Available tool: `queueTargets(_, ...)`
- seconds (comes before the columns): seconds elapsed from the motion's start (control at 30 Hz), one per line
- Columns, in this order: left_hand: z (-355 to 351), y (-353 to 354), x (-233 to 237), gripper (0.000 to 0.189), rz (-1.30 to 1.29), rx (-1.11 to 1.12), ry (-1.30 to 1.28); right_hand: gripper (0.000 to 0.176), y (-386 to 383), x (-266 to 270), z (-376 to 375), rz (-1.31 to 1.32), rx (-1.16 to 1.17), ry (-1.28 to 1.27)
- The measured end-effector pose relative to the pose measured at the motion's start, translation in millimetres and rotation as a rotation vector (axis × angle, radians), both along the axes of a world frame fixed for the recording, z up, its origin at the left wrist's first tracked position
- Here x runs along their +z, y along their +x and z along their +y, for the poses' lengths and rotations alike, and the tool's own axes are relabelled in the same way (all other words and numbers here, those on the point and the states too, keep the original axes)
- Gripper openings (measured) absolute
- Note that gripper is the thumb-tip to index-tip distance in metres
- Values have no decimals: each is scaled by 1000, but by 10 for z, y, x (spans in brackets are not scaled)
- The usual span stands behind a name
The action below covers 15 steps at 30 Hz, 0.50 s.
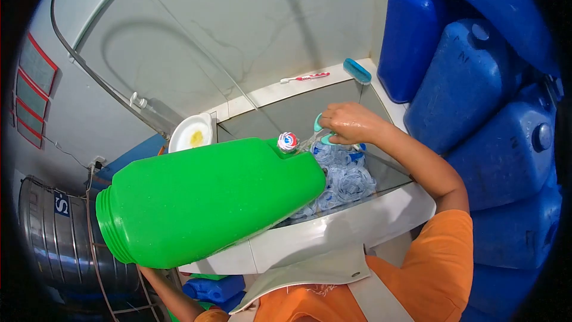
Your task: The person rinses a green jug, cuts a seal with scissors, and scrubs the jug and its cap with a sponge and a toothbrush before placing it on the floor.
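A large green plastic jug [208,200] lies tilted on its side across the front of a tiled basin, its wide ribbed end to the left. Near its right end is a spout cap [288,142] wrapped in a red, white and blue seal. My right hand [351,122] grips scissors with teal handles [326,139], and their blades point at the wrapped cap. Whether the blades touch it I cannot make out. My left forearm [170,295] goes up behind the jug, which hides the left hand. Clear plastic wraps with blue bits [345,182] lie bunched in the basin below the scissors.
A toothbrush [305,77] and a teal scrub brush [357,71] rest on the basin's back ledge [268,98]. A white dish [192,133] with something yellow stands at left. Several blue jugs [476,53] are stacked at right. A steel tank [50,226] stands lower left.
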<state>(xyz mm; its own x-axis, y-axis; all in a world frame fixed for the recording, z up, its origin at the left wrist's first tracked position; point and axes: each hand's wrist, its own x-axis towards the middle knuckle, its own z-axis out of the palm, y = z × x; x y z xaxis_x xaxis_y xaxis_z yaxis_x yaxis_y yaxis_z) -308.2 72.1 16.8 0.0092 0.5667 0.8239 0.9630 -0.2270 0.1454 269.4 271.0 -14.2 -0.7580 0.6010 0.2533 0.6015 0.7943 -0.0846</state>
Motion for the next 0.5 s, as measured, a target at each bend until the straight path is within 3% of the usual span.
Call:
queueTargets(0.17, 7, 16, 3, 25, 16, 2, 16, 22, -78, -24, 33, -93, 27, 58)
queueTargets(0.37, 45, 45, -5, 25, 44, 0, 49, 23, 103, -448, -8, -95, -135, -84)
queueTargets(0.43, 42, 68, -16, 25, 62, 1, 67, 25, 297, -704, 78, 225, -261, -295)
queueTargets(0.47, 56, 91, -20, 25, 75, 1, 83, 25, 249, -717, 66, 224, -263, -290)
queueTargets(0.5, 78, 110, -19, 25, 84, 2, 101, 27, 130, -715, 18, 571, -213, -495)
